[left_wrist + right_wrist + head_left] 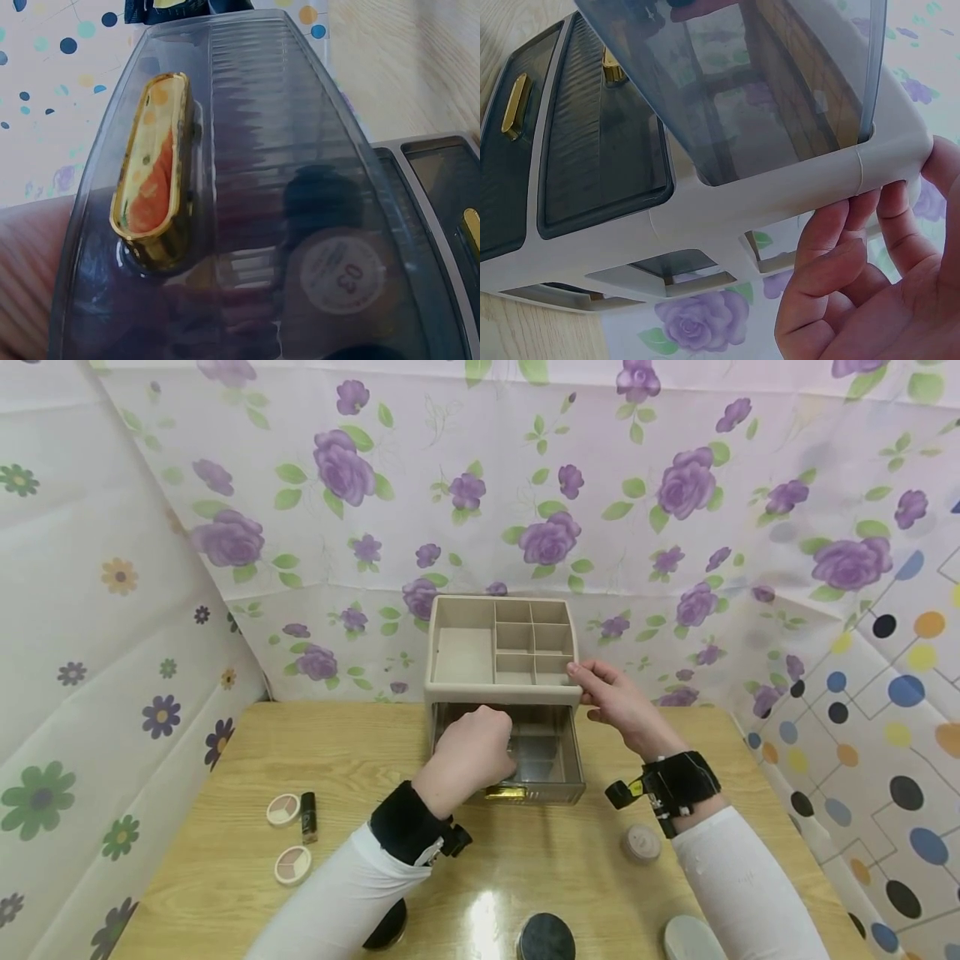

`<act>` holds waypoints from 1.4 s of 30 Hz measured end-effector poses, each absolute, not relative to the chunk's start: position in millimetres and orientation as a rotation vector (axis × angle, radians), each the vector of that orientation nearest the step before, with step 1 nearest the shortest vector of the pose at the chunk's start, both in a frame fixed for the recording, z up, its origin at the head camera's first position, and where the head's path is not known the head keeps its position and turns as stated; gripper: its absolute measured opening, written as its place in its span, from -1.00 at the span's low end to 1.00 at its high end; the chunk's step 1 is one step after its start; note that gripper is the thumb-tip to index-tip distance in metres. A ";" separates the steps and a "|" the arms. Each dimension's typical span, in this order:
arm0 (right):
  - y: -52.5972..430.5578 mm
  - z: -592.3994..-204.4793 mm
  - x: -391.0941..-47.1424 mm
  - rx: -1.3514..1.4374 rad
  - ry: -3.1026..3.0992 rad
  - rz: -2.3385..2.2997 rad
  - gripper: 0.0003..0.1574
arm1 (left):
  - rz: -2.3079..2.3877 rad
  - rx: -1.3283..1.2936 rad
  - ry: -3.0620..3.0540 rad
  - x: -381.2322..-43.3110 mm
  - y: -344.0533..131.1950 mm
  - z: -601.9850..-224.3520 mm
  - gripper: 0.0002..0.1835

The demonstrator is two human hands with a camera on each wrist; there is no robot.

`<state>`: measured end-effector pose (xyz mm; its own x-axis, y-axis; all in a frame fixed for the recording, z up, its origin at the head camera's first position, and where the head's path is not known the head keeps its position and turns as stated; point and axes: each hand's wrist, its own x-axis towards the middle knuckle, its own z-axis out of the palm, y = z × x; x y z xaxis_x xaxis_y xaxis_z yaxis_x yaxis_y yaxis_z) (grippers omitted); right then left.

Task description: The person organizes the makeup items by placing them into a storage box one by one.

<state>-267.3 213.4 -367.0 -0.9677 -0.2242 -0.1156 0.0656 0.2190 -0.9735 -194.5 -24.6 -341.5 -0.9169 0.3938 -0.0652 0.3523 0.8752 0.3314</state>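
Note:
A beige makeup organizer stands at the back of the table, its clear grey top drawer pulled out. My left hand reaches over the drawer's front into it, knuckles up and fingertips hidden. Through the drawer front in the left wrist view, a round sticker marked 03 shows near a dark shape; I cannot tell whether the hand holds the stickered thing. My right hand grips the organizer's upper right front edge, thumb on top and fingers against the side. A gold handle sits on the drawer front.
Two round three-pan palettes and a black-capped tube lie at left. Black round lids sit near the front edge, with a small pale jar and a whitish round container at right. Flowered cloth hangs behind.

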 end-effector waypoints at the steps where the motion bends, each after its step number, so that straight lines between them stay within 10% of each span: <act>1: 213.5 -367.3 -267.4 -0.153 2.259 -1.823 -0.43 | 0.473 0.585 2.919 -194.4 -24.5 -341.6 -0.53; 42: 210.9 -368.4 -265.0 -0.135 2.242 -1.859 -0.43 | 0.423 0.610 3.057 -194.9 -31.4 -345.2 -0.67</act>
